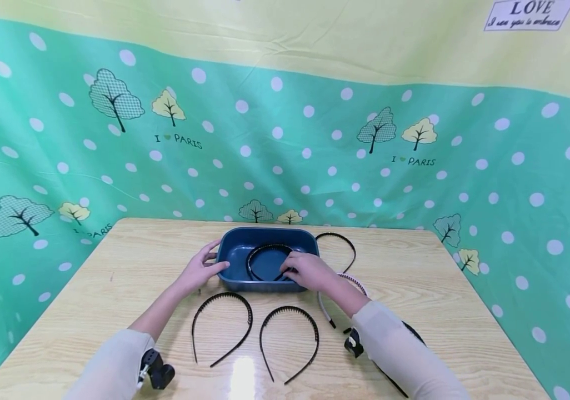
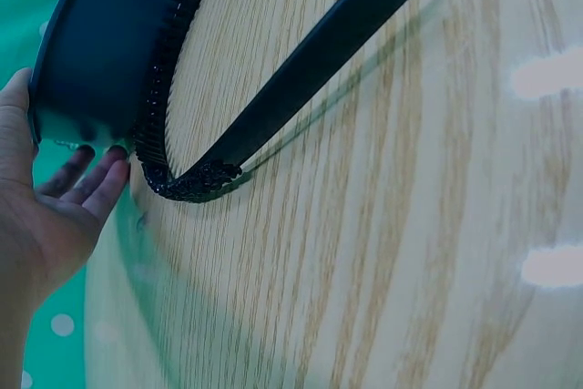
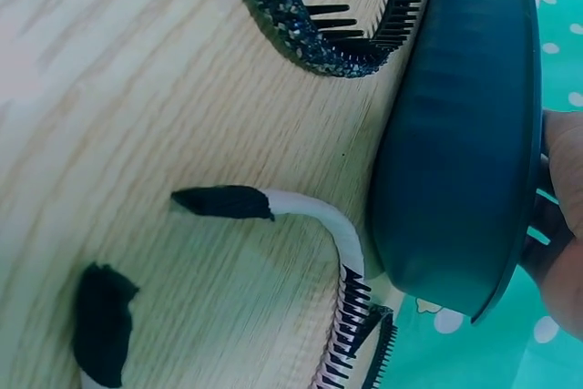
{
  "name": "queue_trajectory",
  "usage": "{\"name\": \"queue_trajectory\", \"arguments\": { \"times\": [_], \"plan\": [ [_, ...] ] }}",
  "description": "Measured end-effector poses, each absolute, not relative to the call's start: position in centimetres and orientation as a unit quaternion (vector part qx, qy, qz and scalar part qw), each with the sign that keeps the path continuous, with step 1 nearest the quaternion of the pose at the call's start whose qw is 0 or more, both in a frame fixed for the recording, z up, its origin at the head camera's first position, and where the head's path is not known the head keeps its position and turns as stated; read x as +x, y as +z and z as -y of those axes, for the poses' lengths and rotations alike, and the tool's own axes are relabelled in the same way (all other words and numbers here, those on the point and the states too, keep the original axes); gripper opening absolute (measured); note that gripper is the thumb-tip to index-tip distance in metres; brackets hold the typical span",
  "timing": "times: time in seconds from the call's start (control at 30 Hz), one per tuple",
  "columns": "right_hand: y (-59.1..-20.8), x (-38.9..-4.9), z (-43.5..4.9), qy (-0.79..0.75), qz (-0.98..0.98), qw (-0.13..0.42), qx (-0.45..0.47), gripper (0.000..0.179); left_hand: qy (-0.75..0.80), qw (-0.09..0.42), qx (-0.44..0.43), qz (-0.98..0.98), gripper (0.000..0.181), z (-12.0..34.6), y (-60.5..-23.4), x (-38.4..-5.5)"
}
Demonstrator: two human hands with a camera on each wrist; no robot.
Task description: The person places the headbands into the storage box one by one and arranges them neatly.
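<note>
Listener: Teal fabric with white dots and printed trees [image 1: 265, 130] hangs behind a pale wood-grain worktop [image 1: 405, 278]. What is being handled there?

Describer: Near the back of the worktop sits a dark-blue, open box with rounded corners [image 1: 260, 286]. Inside it is a slim, curved black headband [image 1: 270, 245]. Two toothed black headbands lie in front of the box, one nearer its left [image 1: 225, 294] and one nearer its right [image 1: 290, 308]. A white toothed headband with black tips [image 1: 321, 304] lies off the box's near right corner, partly beneath the right forearm.

Listener: How would this step best be done?

Describer: In my judgement, the box wants bracing at its left end so it cannot slide. The black headband inside deserves a light pinch, without forcing its thin arms apart. A slightly higher right forearm would avoid brushing the white headband below.

Listener: And the hands?

Describer: They are apart, at opposite ends of the box. The left hand [image 1: 204, 268] grips the box's left end, thumb at the rim, fingers along the outer wall. The right hand [image 1: 309, 270] reaches over the box's right end, angled downward, its curled fingers pinching the headband inside; their exact contact is partly hidden. Both forearms slant inward toward the box.
</note>
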State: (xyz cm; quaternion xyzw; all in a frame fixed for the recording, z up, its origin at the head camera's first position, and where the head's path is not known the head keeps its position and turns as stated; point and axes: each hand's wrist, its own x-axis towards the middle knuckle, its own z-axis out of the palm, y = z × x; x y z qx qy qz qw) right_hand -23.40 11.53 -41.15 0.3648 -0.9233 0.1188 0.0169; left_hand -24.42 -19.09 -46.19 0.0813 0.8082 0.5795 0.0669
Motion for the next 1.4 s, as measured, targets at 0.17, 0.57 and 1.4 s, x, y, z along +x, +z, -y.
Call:
{"name": "queue_trajectory", "arguments": {
  "times": [0.17, 0.57, 1.4],
  "plan": [
    [-41.2, -23.6, -11.3, 0.123, 0.927, 0.001, 0.353, 0.015, 0.573, 0.065, 0.085, -0.813, 0.074, 19.1, -46.1, -24.4],
    [-41.1, -23.8, -11.3, 0.144, 0.932, -0.035, 0.329, 0.015, 0.563, 0.059, 0.084, -0.82, 0.072, 18.9, -46.3, -24.4],
    [-41.1, -24.8, -11.1, 0.204, 0.925, -0.066, 0.315, 0.007, 0.574, 0.065, 0.086, -0.812, 0.074, 19.2, -46.1, -24.5]
  ]
}}
